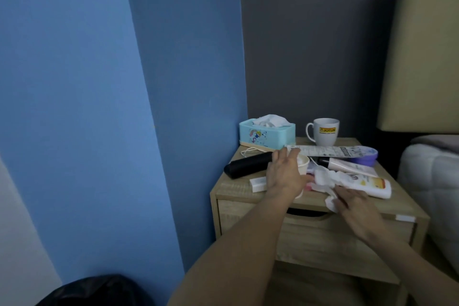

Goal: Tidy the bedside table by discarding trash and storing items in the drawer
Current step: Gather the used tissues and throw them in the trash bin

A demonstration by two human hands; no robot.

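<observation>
A wooden bedside table [236, 187] carries the clutter; its drawer [347, 233] is closed. My left hand [283, 174] rests against the left side of a white paper cup [305, 163] with the fingers stretched out and the thumb across the cup's front. My right hand [354, 204], blurred, has its fingertips on the lower flap of a crumpled white tissue [327, 176] at the table's front edge. Under the tissue lies a white lotion bottle [370, 185]. A black cylinder [248, 165] lies to the left, with a small white box [258, 184] in front of it.
At the back stand a teal tissue box [267, 134] and a white mug [325, 131]. A long printed paper strip [330, 150], a purple item [368, 158] and a black-capped tube [342, 164] lie mid-table. A black trash bag [94, 290] sits bottom left. A bed [432, 174] borders the right.
</observation>
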